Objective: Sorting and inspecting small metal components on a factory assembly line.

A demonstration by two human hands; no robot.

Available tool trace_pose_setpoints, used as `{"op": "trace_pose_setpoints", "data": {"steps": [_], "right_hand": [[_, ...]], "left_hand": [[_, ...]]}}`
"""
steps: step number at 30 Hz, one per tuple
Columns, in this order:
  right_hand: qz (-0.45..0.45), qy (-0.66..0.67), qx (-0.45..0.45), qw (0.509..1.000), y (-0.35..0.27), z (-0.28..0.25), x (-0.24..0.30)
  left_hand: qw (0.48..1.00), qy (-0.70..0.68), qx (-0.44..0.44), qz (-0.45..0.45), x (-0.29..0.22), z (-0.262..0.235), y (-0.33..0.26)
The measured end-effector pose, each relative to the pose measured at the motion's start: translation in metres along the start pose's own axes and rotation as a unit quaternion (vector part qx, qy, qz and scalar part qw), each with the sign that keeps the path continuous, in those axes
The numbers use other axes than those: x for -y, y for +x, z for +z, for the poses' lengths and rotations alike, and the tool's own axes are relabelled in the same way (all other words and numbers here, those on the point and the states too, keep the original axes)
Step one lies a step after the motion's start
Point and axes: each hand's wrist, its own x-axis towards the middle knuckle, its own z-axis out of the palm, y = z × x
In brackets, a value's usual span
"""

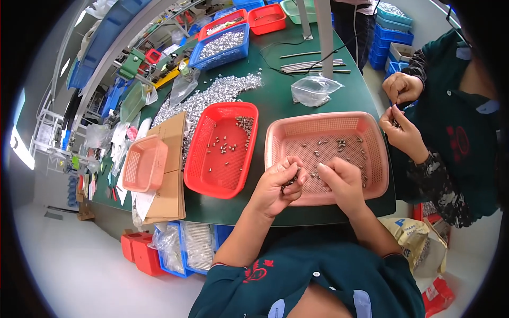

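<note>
My left hand [271, 186] is curled, palm partly up, around several small metal fittings [289, 183] at the near left rim of a pale pink perforated basket [326, 120]. Over the basket's near side is my right hand [344, 185], thumb pressed toward its bent fingers; whatever it pinches is hidden. Loose small cylindrical metal fittings [341, 143] lie scattered on the basket floor. Just to the left, a red basket [211, 183] holds more of them, heaped in its far right corner.
A smaller pink basket [144, 164] rests on cardboard [172, 183] at left. Beyond spreads a pile of shiny metal parts [217, 91], with a blue basket [221, 49] of similar parts behind. A clear plastic bag [314, 91] and metal rods [313, 66] lie farther back. A co-worker's hands [403, 108] work at right.
</note>
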Motion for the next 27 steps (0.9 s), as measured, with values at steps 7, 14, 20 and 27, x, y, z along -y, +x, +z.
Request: {"op": "trace_pose_setpoints", "data": {"steps": [7, 14, 20, 27], "right_hand": [[-0.027, -0.019, -0.015, 0.999, 0.000, 0.000, -0.002], [-0.022, -0.022, -0.022, 0.999, 0.000, 0.002, -0.007], [-0.011, -0.021, -0.028, 0.999, 0.001, 0.001, -0.008], [-0.027, -0.043, -0.019, 0.999, -0.003, 0.004, -0.001]], "left_hand": [[0.997, -0.075, -0.004, 0.006, 0.013, -0.001, 0.003], [0.997, -0.083, -0.004, -0.011, 0.022, -0.003, 0.004], [0.999, -0.031, -0.006, -0.008, 0.019, -0.001, 0.004], [0.999, -0.030, 0.002, 0.038, 0.028, -0.009, 0.008]]}}
